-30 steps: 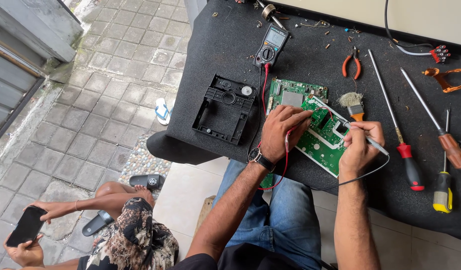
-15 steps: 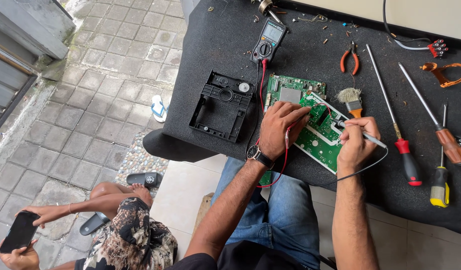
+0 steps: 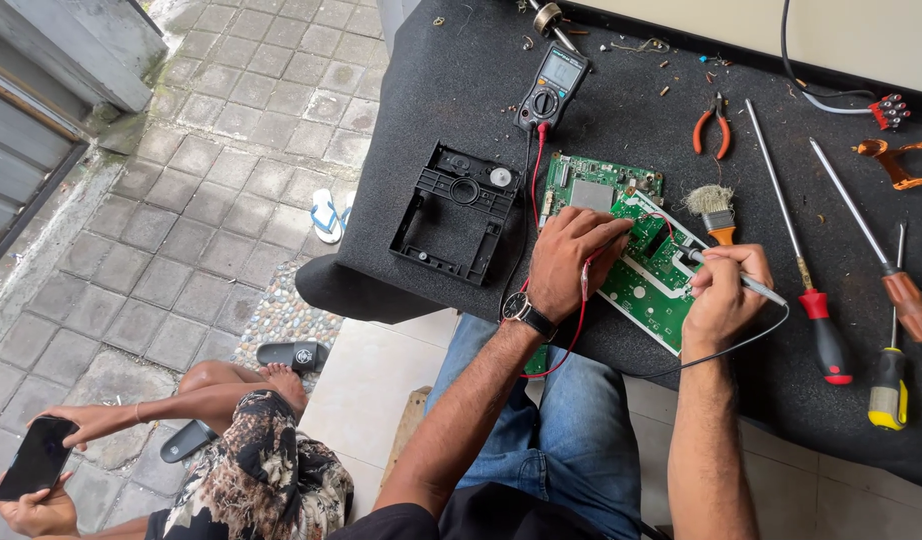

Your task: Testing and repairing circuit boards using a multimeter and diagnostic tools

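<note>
A green circuit board [image 3: 649, 272] lies on the black-covered table [image 3: 621, 110] in front of me. My left hand [image 3: 571, 262] rests on the board's left part and pinches a red test probe against it; the red lead loops down past my wristwatch. My right hand [image 3: 726, 292] grips a black test probe like a pen, its tip touching the board near the middle. Both leads run to a black multimeter [image 3: 553, 88] lying further back.
A black plastic frame [image 3: 457, 212] lies left of the board. Right of it are a small brush [image 3: 713, 210], orange pliers [image 3: 711, 128] and several screwdrivers [image 3: 819, 310]. Another person with a phone [image 3: 36, 458] sits on the paved ground at lower left, near sandals.
Both hands stay on the board with the probes; the right hand has shifted slightly. The view has moved a little, and the seated person's phone hand has shifted.
</note>
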